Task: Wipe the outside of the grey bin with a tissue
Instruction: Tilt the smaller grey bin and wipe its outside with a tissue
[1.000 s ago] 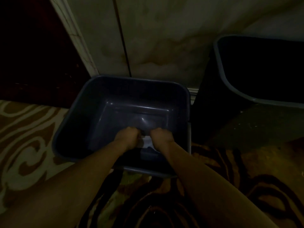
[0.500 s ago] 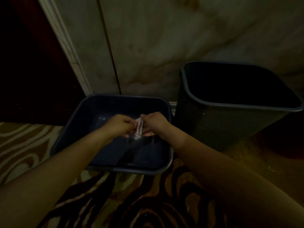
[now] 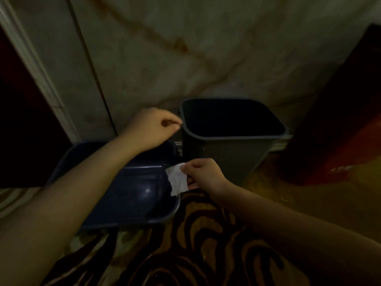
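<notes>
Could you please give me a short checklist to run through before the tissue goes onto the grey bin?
1. Tissue held in right hand: ok.
2. Left hand steadying the grey bin rim: cannot tell, it is at the corner.
3. Grey bin upright: ok.
4. Tissue touching the bin's outer wall: not ok.
5. Blue tub clear of the bin's near wall: ok.

Grey bin (image 3: 233, 155): dark grey, rectangular, upright, open top, standing on the floor against the wall.
Tissue (image 3: 177, 179): small, white, crumpled, pinched in the right hand (image 3: 203, 173), just left of the bin's front lower corner.
</notes>
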The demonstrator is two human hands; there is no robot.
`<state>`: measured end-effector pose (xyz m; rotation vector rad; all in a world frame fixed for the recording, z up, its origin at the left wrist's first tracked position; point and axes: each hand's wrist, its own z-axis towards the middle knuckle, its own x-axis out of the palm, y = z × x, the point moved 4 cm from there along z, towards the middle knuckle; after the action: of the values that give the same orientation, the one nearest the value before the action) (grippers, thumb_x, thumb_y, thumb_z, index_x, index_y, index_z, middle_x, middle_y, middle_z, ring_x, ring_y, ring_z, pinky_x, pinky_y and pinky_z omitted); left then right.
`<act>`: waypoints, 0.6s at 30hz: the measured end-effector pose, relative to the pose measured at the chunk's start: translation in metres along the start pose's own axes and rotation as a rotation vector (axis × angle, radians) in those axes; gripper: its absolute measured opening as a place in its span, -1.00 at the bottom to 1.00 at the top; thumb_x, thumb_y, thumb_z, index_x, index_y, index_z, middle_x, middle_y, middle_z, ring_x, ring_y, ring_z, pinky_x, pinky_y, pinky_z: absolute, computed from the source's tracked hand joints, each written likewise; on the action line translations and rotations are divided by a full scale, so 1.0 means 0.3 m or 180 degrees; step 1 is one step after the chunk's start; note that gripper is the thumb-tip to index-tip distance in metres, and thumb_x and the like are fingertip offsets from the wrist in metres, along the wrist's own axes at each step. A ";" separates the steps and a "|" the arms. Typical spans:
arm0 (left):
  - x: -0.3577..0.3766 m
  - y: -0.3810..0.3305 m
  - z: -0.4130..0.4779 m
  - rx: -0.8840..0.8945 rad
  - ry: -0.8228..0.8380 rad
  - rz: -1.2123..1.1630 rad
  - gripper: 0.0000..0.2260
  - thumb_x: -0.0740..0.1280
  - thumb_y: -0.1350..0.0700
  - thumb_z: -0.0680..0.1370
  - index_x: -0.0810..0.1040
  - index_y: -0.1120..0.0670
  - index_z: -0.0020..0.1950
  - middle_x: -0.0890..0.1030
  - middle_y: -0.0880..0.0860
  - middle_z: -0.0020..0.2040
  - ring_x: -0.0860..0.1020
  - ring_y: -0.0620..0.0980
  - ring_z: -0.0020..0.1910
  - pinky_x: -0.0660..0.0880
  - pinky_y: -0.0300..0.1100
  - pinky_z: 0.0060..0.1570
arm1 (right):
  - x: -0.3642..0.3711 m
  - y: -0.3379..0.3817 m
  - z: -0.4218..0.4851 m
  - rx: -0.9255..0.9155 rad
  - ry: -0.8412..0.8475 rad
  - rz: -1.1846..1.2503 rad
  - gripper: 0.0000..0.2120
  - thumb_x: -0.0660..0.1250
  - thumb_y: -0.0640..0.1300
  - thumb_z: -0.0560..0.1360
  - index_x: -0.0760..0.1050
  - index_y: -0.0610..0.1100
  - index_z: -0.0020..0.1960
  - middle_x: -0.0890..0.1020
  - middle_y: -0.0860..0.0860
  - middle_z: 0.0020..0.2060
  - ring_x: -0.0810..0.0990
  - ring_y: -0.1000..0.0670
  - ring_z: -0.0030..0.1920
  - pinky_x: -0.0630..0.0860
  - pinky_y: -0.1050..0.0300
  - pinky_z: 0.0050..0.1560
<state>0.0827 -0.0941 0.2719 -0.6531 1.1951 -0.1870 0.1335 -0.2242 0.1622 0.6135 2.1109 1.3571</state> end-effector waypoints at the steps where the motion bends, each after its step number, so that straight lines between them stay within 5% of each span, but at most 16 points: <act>1: 0.038 -0.058 0.017 0.0271 0.0002 0.0049 -0.71 0.30 0.08 0.49 0.58 0.06 0.20 0.65 0.02 0.12 0.58 -0.11 0.01 0.39 -0.38 -0.06 | -0.037 -0.012 -0.024 -0.0020 -0.0119 -0.0032 -0.85 0.28 -0.12 0.53 0.59 -0.08 -0.14 0.65 -0.02 -0.22 0.65 0.07 -0.23 0.56 0.27 -0.33; 6: 0.276 -0.177 0.106 0.0635 0.0841 0.0333 -0.60 0.21 0.01 0.54 0.39 0.04 0.38 0.45 0.04 0.39 0.40 -0.01 0.36 0.32 -0.14 0.30 | -0.203 -0.061 -0.099 0.0041 -0.0730 -0.0101 -0.86 0.26 -0.10 0.55 0.59 -0.08 -0.04 0.65 -0.06 -0.18 0.64 0.03 -0.19 0.54 0.26 -0.32; 10: 0.357 -0.145 0.154 0.0680 0.1221 0.0720 -0.64 0.15 0.02 0.57 0.42 0.04 0.35 0.50 0.07 0.33 0.48 0.04 0.25 0.37 -0.17 0.11 | -0.269 -0.098 -0.128 0.0099 -0.0857 -0.0069 -0.87 0.25 -0.10 0.55 0.56 -0.08 -0.02 0.63 -0.02 -0.16 0.63 0.06 -0.19 0.51 0.30 -0.35; 14: 0.373 -0.134 0.170 0.0748 0.1038 0.0887 -0.69 0.11 0.02 0.57 0.47 0.03 0.25 0.58 0.08 0.16 0.52 -0.03 0.00 0.35 -0.18 -0.09 | -0.291 -0.127 -0.149 0.0087 -0.1023 -0.0148 -0.88 0.24 -0.09 0.55 0.54 -0.04 -0.10 0.62 0.00 -0.20 0.62 0.07 -0.24 0.55 0.26 -0.30; 18: 0.361 -0.171 0.181 0.0774 0.0734 0.0892 -0.69 0.11 0.02 0.58 0.50 0.07 0.22 0.60 0.10 0.13 0.55 0.06 0.06 0.40 -0.13 -0.07 | -0.330 -0.113 -0.189 -0.0131 -0.1118 -0.0322 -0.89 0.24 -0.08 0.54 0.49 0.03 -0.14 0.60 0.04 -0.23 0.61 0.11 -0.26 0.49 0.29 -0.33</act>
<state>0.1830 -0.1655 0.2252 -0.2512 1.4443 -0.1707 0.1667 -0.3382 0.1703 0.6649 1.8029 1.1404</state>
